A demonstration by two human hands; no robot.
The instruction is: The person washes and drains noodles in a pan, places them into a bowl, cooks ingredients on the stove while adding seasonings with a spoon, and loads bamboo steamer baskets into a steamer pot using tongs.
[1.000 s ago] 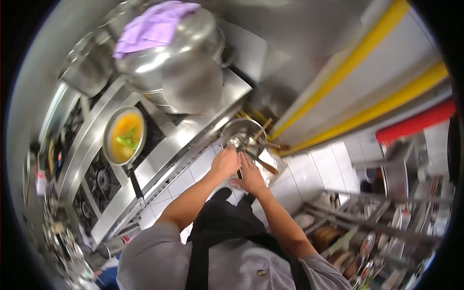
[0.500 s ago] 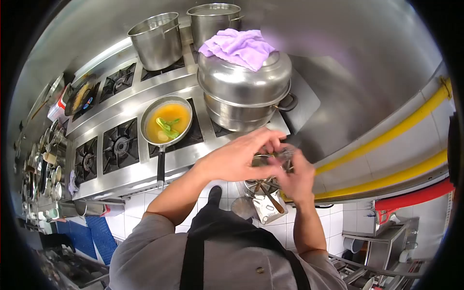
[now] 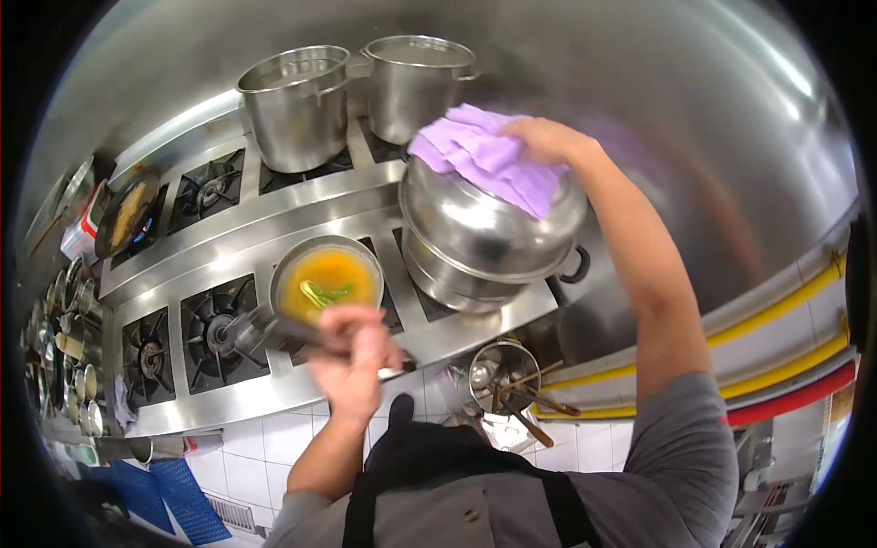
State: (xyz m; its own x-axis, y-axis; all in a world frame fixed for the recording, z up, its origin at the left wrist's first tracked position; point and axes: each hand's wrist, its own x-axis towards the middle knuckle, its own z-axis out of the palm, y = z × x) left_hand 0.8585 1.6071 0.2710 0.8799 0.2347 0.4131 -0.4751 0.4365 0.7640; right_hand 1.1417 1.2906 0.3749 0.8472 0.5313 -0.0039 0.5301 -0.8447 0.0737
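My right hand (image 3: 544,142) is closed on a folded purple cloth (image 3: 484,155), which lies on the domed lid (image 3: 466,215) of a large steel steamer pot. The lid sits on the pot (image 3: 461,274). Lower down, my left hand (image 3: 354,361) is wrapped round tongs (image 3: 260,333), blurred by motion, their steel ends pointing left over the stove. Just behind that hand is a frying pan (image 3: 279,279) with orange-yellow liquid and green leafy vegetable (image 3: 324,294) in it. The hand and tongs hide most of the pan's handle.
Two tall steel stockpots (image 3: 297,119) stand on the back burners. At the far left a dark pan (image 3: 123,215) holds browned food over a blue flame. A steel container of ladles (image 3: 502,374) stands beside the stove's front right, near yellow pipes (image 3: 776,333).
My hands were together in front of the steamer. My right hand has moved up onto the cloth; my left has moved left and down with the tongs. The view has shifted.
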